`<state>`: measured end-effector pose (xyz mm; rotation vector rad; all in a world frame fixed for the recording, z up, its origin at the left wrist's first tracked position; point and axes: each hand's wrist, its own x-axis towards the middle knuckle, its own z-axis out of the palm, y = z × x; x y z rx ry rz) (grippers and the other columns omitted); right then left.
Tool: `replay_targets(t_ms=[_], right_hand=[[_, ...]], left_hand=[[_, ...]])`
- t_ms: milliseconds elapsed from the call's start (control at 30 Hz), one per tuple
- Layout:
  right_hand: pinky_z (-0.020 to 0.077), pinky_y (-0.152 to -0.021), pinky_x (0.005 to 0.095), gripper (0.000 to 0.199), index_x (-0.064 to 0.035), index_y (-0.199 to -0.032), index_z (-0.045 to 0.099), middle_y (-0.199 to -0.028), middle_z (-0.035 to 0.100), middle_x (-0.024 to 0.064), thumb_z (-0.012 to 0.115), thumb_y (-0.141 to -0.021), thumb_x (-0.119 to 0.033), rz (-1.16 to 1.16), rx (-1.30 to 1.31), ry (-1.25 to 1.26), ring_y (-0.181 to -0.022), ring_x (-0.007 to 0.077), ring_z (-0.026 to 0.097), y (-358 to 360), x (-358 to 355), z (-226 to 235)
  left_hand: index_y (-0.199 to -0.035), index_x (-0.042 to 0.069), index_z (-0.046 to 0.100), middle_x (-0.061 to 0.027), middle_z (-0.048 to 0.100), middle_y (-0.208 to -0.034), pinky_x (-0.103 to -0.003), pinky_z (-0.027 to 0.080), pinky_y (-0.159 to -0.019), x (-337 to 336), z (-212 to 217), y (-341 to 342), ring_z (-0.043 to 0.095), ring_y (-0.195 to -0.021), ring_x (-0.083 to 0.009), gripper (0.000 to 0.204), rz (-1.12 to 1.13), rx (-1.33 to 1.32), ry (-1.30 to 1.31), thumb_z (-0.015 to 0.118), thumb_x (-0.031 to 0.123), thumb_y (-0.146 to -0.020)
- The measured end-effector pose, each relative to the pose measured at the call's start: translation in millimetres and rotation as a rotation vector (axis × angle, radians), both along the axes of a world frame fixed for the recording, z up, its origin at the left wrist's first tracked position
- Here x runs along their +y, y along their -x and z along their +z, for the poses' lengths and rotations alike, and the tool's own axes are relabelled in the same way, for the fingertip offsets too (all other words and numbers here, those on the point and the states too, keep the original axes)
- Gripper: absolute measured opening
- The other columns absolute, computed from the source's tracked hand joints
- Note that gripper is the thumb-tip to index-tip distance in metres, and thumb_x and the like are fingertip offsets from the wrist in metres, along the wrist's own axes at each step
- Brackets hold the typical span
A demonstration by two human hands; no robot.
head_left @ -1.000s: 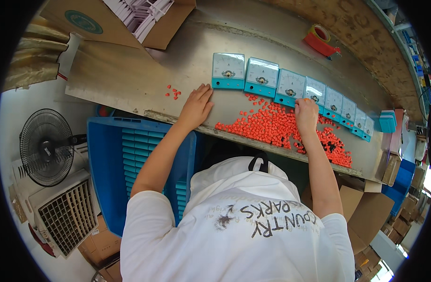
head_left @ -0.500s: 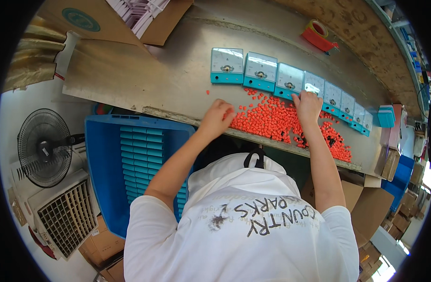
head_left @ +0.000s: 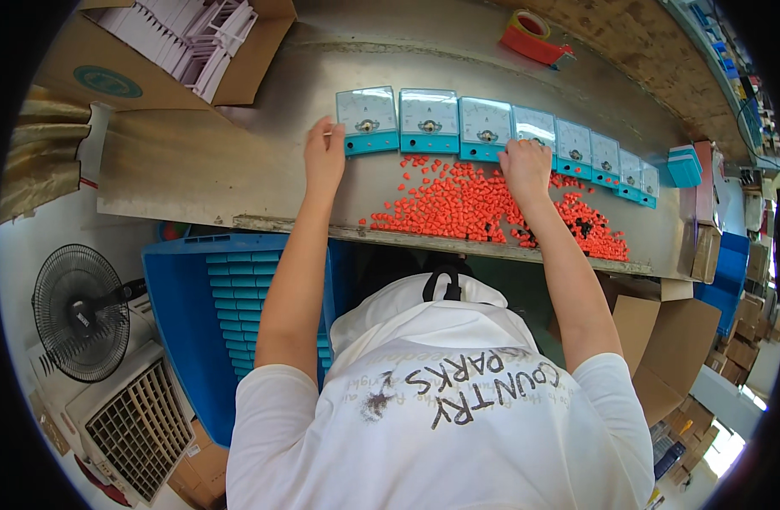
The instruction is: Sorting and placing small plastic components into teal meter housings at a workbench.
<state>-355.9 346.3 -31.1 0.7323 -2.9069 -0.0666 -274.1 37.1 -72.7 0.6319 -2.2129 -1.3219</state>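
A row of panel meters with clear faces and teal bases runs across the metal table. My left hand (head_left: 324,159) is at the left side of the leftmost meter (head_left: 367,121), its fingertips touching or close to the edge, thumb and fingers a little apart. Bent fingers of my right hand (head_left: 527,167) press together at the lower edge of another meter (head_left: 533,126) in the row. Whatever those fingertips hold is hidden. Small red plastic caps (head_left: 453,204) lie heaped between the row and the table's near edge, with a few black pieces (head_left: 586,228) among them.
A blue crate (head_left: 179,293) of stacked teal parts stands below the table at left, beside a fan (head_left: 81,312). An open carton (head_left: 156,85) of white plastic parts sits far left. A red tape dispenser (head_left: 534,42) lies at the back; teal pieces (head_left: 684,167) at right.
My left hand has moved from the red caps out to the leftmost meter's side; red pieces seen at its fingers earlier no longer show. My right hand stays along the meters' lower edge. The view has shifted.
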Motion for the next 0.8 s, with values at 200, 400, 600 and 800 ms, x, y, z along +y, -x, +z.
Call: replay_targets(t_ms=[200, 400, 600, 800], right_hand=[[0.0369, -0.067, 0.0408, 0.026, -0.0082, -0.066, 0.062, -0.067, 0.061, 0.0088, 0.061, -0.08, -0.031, -0.132, -0.142, 0.005, -0.071, 0.0258, 0.058, -9.0, -1.9, 8.3], [0.0385, -0.077, 0.039, 0.008, -0.0121, -0.08, 0.064, -0.079, 0.058, 0.0054, 0.064, -0.072, -0.013, 0.032, -0.074, 0.013, -0.087, 0.0235, 0.053, -46.7, -0.1, -25.8], [0.0383, -0.075, 0.0394, 0.007, -0.0093, -0.081, 0.06, -0.081, 0.056, 0.0078, 0.057, -0.075, -0.008, 0.009, -0.116, 0.119, -0.085, 0.0246, 0.052, -53.7, 1.3, -25.4], [0.0393, -0.073, 0.0413, 0.007, -0.007, -0.083, 0.06, -0.08, 0.056, 0.0103, 0.059, -0.078, -0.012, -0.123, -0.081, 0.414, -0.082, 0.0279, 0.052, -38.0, 9.1, -13.2]], left_hand=[[-0.105, 0.003, 0.06, -0.0153, 0.055, -0.107, -0.035, 0.045, -0.082, 4.0, 0.3, 2.1, 0.055, -0.094, -0.0288, 0.026, -0.221, 0.097, 0.053, 0.057, 0.018, -0.084], [-0.089, 0.006, 0.063, -0.0095, 0.059, -0.087, -0.038, 0.046, -0.076, 61.4, 15.9, -19.5, 0.055, -0.087, -0.0284, 0.014, -0.513, -0.025, 0.479, 0.057, 0.005, -0.076], [-0.084, 0.005, 0.058, -0.0095, 0.056, -0.085, -0.038, 0.046, -0.075, 69.8, -9.5, -12.9, 0.054, -0.088, -0.028, 0.007, -0.563, -0.116, 0.588, 0.058, 0.007, -0.077], [-0.088, 0.005, 0.059, -0.0111, 0.058, -0.084, -0.039, 0.047, -0.071, 64.5, 1.2, -18.4, 0.057, -0.08, -0.03, 0.009, -0.511, -0.119, 0.455, 0.058, 0.009, -0.08]])
